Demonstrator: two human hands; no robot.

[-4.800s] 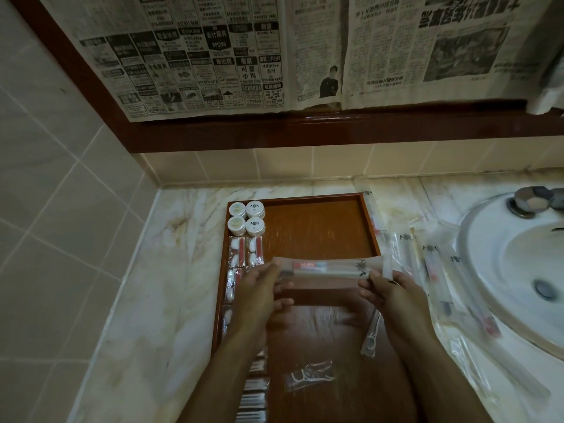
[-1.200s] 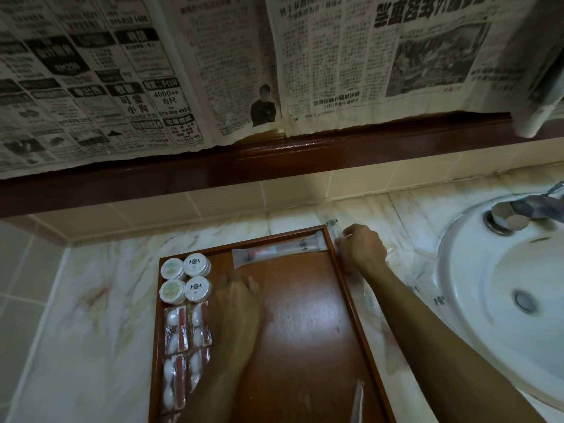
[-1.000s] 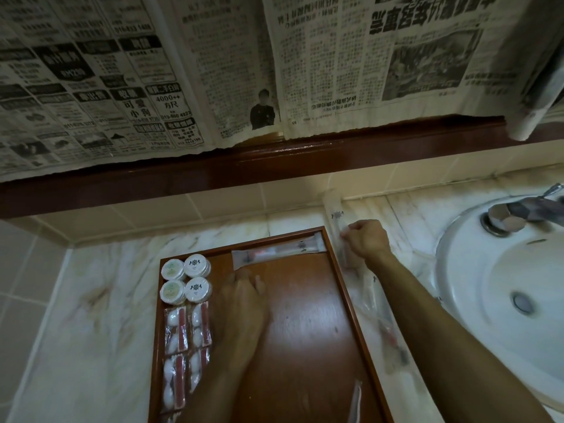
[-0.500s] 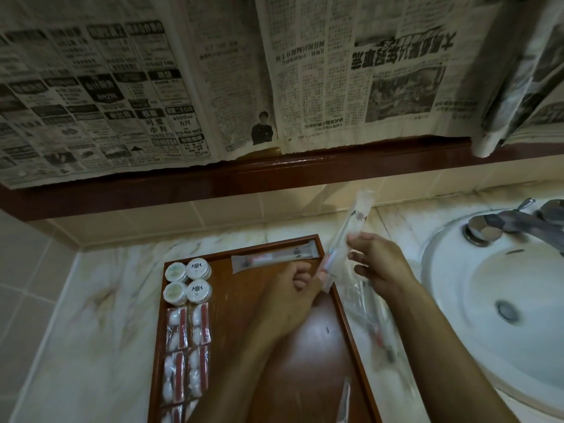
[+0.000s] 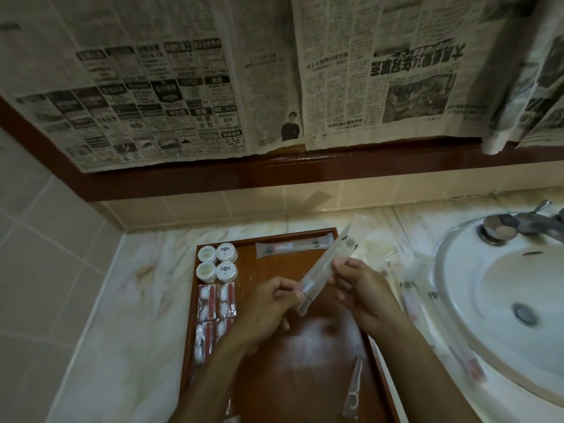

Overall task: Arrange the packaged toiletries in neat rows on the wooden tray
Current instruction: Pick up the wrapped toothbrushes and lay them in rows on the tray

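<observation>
Fingers (image 5: 282, 293) of both hands pinched a long clear packet (image 5: 331, 264), slanting above the wooden tray (image 5: 305, 361). It looked light, limp and slippery; gripping near both ends seemed safest.

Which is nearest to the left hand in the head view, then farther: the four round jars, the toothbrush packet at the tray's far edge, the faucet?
From the left hand:
1. Round jars, in the tray's far left corner.
2. Toothbrush packet, flat along the tray's far edge.
3. Faucet, far right at the sink.
</observation>
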